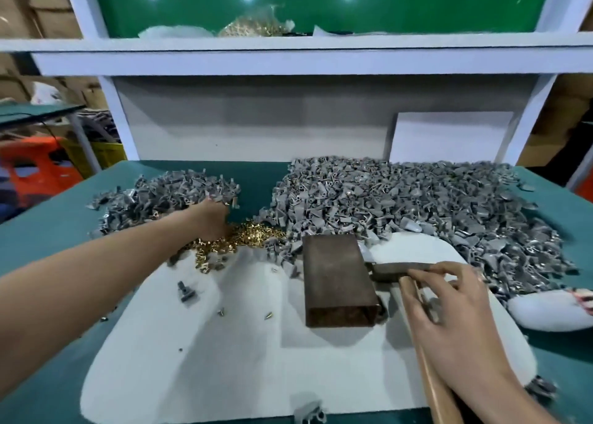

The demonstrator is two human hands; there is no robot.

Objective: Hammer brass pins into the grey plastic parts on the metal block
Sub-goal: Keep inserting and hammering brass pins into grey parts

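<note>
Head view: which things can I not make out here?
Left hand, fingertips: head view, hidden behind the hand itself.
Hammer handle: head view, end cut by the bottom edge, middle under the right hand.
Bag on the shelf: head view, contents blurred.

We stretch our left arm far forward, left hand [211, 218] turned palm down, its fingers hidden from us. Our right hand [449, 308] sits nearer, fingers loosely straight and spread.
</note>
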